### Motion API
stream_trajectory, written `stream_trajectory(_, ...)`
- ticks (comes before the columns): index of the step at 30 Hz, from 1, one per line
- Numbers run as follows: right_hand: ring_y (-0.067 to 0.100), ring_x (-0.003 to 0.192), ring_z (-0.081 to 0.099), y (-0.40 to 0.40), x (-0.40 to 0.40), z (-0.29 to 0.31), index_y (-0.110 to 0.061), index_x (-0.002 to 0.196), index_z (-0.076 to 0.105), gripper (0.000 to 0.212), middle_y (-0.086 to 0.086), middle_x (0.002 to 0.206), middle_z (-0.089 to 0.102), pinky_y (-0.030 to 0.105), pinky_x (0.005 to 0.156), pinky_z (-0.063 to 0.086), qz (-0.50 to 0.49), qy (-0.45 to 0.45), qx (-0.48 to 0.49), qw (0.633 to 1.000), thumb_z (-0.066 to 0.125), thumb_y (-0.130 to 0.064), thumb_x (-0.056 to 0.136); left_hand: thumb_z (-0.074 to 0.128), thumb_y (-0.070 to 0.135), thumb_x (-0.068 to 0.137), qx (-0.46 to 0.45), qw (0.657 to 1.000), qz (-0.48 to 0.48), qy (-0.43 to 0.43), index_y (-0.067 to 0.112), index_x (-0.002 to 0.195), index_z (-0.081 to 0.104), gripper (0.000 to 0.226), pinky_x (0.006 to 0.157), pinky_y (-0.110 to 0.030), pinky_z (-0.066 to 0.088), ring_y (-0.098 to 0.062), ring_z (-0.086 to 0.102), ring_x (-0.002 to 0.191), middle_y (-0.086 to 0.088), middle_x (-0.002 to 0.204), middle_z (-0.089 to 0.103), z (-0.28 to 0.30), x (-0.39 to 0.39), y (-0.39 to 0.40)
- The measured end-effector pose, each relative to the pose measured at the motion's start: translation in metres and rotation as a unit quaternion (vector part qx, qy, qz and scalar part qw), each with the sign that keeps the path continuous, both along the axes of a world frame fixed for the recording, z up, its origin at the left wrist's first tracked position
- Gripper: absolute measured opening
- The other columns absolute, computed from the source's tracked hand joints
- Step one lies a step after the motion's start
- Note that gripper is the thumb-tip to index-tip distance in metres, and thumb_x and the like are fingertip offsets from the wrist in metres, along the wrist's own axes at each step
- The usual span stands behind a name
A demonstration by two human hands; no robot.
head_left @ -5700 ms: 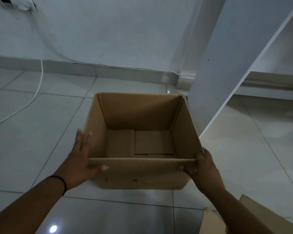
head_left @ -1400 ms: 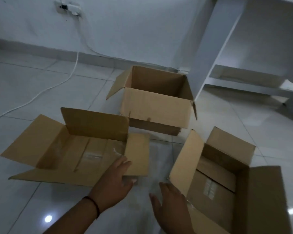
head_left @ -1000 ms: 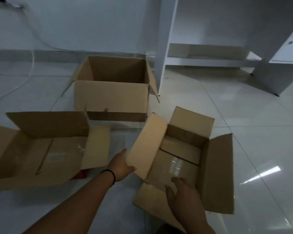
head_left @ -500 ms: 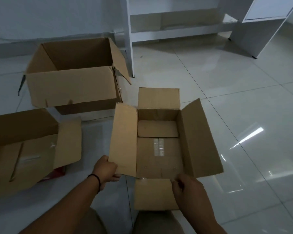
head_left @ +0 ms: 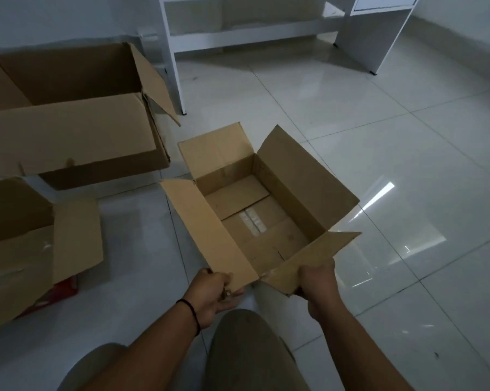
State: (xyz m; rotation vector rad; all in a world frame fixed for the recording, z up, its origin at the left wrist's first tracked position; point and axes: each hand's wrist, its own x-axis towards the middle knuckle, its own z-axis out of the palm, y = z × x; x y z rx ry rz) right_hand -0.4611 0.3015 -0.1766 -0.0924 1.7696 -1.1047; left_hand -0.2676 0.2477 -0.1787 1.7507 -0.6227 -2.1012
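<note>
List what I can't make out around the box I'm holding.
Head view only.
Right hand: fingertips hidden under the near flap of the held box.
Left hand: fingertips tucked behind the long flap's corner.
Red item: mostly covered by the left box; unidentifiable.
Left box and big box: cut off by the left edge.
White desk: top cut off by the upper edge.

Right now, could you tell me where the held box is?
Head view, centre: left hand and right hand grip the held box, right of the large open box.
</note>
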Motion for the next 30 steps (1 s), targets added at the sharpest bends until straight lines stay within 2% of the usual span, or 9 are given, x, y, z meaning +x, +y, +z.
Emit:
stream_trajectory(4,0.022,0.077,0.052,-0.017,-0.032,0.010,-0.019,0.143,0.021,0.057,0.005,0.087,0.050,0.036,0.057,0.051,0.062,0.095,0.039,0.993,0.046,-0.007,0.093,0.072,0.021,0.078,-0.056,0.998,0.031,0.003,0.017,0.145,0.012,0.090,0.090,-0.046,0.049,-0.027,0.056,0.112,-0.009,0.121,0.057,-0.008,0.032,-0.027)
stream_trajectory(6,0.028,0.085,0.055,-0.022,-0.048,0.017,-0.016,0.138,0.031,0.047,0.006,0.089,0.052,0.046,0.070,0.052,0.088,0.095,0.036,0.991,0.048,-0.018,0.094,0.079,0.027,0.068,-0.069,0.995,0.074,0.004,0.021,0.144,0.019,0.097,0.086,-0.045,0.051,-0.025,0.057,0.113,-0.006,0.124,0.059,-0.010,0.052,-0.049)
stream_trajectory(9,0.035,0.098,0.058,-0.032,-0.073,0.025,-0.017,0.130,0.039,0.043,0.016,0.114,0.057,0.054,0.079,0.054,0.152,0.115,0.042,0.981,0.047,-0.037,0.093,0.074,0.031,0.072,-0.082,0.991,0.102,0.006,0.012,0.124,0.053,0.059,0.076,-0.043,0.055,-0.027,0.062,0.105,-0.011,0.116,0.065,-0.007,0.069,-0.076)
stream_trajectory(12,0.033,0.101,0.059,-0.047,-0.092,0.029,-0.013,0.127,0.042,0.045,0.017,0.121,0.056,0.050,0.081,0.053,0.209,0.183,0.041,0.960,0.054,-0.036,0.090,0.054,0.017,0.091,-0.054,0.994,0.091,-0.006,0.001,0.117,0.055,0.031,0.071,-0.039,0.052,-0.030,0.059,0.096,-0.017,0.110,0.061,-0.010,0.073,-0.085)
stream_trajectory(15,0.036,0.106,0.058,-0.069,-0.106,0.029,-0.004,0.129,0.043,0.058,0.021,0.122,0.057,0.052,0.095,0.047,0.247,0.322,0.052,0.912,0.055,-0.035,0.082,0.043,0.002,0.091,-0.027,0.996,0.066,-0.058,0.001,0.123,0.051,0.033,0.069,-0.037,0.051,-0.031,0.057,0.099,-0.020,0.120,0.059,-0.017,0.070,-0.080)
stream_trajectory(20,0.039,0.109,0.057,-0.094,-0.096,0.043,-0.008,0.143,0.026,0.061,0.022,0.133,0.051,0.041,0.083,0.048,0.227,0.380,0.080,0.893,0.054,-0.018,0.090,0.034,-0.005,0.092,0.019,0.995,0.081,-0.053,0.000,0.104,0.057,0.027,0.059,-0.034,0.053,-0.029,0.058,0.085,-0.013,0.096,0.063,-0.022,0.046,-0.055)
stream_trajectory(25,0.035,0.096,0.058,-0.050,-0.038,0.045,-0.003,0.113,0.057,0.038,0.021,0.106,0.062,0.045,0.082,0.047,0.132,0.589,-0.017,0.797,0.068,-0.011,0.078,0.032,-0.008,0.092,0.037,0.986,0.163,-0.024,0.001,0.091,0.057,0.026,0.037,-0.025,0.053,-0.030,0.056,0.077,-0.014,0.087,0.060,-0.023,0.023,-0.039)
stream_trajectory(28,0.009,0.072,0.059,0.000,0.013,0.037,-0.026,0.077,0.061,0.017,0.001,0.072,0.064,0.015,0.069,0.046,0.132,0.483,-0.078,0.862,0.068,-0.011,0.079,0.031,-0.009,0.091,0.035,0.982,0.185,-0.011,-0.005,0.099,0.059,0.029,0.042,-0.029,0.056,-0.033,0.057,0.079,-0.021,0.095,0.062,-0.027,0.016,-0.034)
stream_trajectory(30,0.007,0.061,0.061,0.021,0.033,0.023,-0.025,0.064,0.059,0.018,0.002,0.057,0.063,0.013,0.062,0.048,0.137,0.331,-0.011,0.933,0.067,-0.021,0.081,0.031,-0.010,0.092,0.020,0.982,0.189,-0.004,-0.002,0.092,0.062,0.031,0.040,-0.029,0.055,-0.031,0.056,0.072,-0.019,0.086,0.061,-0.022,0.013,-0.033)
